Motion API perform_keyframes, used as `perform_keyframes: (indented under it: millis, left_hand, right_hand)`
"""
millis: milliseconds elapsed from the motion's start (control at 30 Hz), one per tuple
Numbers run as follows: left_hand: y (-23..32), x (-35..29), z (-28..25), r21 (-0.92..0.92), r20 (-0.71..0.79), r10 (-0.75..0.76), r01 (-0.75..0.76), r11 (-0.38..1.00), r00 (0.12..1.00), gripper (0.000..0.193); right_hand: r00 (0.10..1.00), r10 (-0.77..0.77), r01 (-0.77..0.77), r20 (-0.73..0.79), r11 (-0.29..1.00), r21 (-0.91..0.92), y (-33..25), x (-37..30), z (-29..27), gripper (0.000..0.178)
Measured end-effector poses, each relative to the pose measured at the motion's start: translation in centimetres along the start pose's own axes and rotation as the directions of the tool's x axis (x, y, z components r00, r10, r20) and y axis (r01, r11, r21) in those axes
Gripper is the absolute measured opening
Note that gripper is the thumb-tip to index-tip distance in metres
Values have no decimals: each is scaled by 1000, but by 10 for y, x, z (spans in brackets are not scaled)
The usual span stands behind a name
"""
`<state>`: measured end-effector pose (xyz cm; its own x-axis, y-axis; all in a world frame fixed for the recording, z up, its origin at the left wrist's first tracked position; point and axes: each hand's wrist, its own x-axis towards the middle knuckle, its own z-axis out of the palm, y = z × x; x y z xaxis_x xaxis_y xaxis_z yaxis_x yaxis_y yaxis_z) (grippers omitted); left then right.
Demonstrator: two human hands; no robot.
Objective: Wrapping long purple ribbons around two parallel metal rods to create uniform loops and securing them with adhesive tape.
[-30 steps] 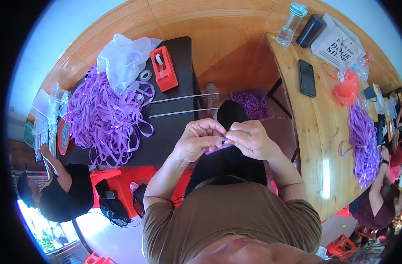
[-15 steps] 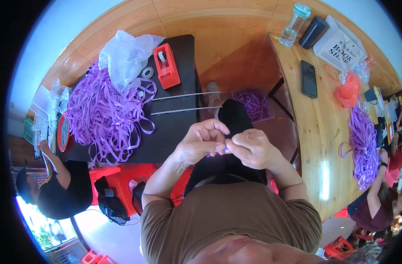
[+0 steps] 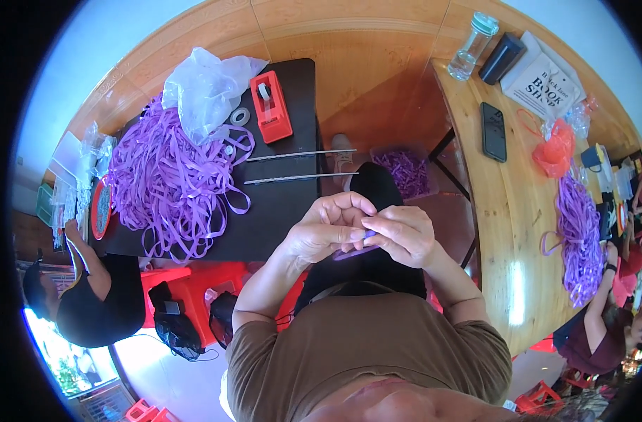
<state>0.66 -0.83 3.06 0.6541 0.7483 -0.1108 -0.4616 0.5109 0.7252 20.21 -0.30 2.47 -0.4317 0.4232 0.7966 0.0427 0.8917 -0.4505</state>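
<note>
left hand (image 3: 328, 231) + right hand (image 3: 407, 235) both pinching purple ribbon (image 3: 355, 253) | hangs just below fingertips, runs sideways, dips left | neither hand's really nearer tbh

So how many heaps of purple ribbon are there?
3, besides the held strip: a large tangle on the dark table, a long bundle on the wooden table, short pieces in the bin between the tables. Others may be hidden.

Ribbon pile (image 3: 170, 179) on left table (image 3: 279, 207), tape dispenser (image 3: 272, 116) right of it; phone (image 3: 494, 131) on right table (image 3: 497, 211).
</note>
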Motion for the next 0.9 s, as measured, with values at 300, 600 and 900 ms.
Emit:
perform_keyframes:
  millis: [300, 600, 900]
  left_hand:
    - [-5, 0, -7, -64, 49, 29, -26, 998, 998, 32]
    - [-15, -3, -6, 158, -115, 111, -92, 983, 987, 11]
    - [-15, -11, 1, 396, -69, 289, -239, 887, 955, 7]
  right_hand:
    - [998, 62, -60, -32, 996, 70, -1, 2, -4, 28]
    - [999, 14, -14, -40, 1000, 3, 2, -4, -3, 23]
    - [999, -19, 15, -39, 996, -86, -1, -4, -1, 25]
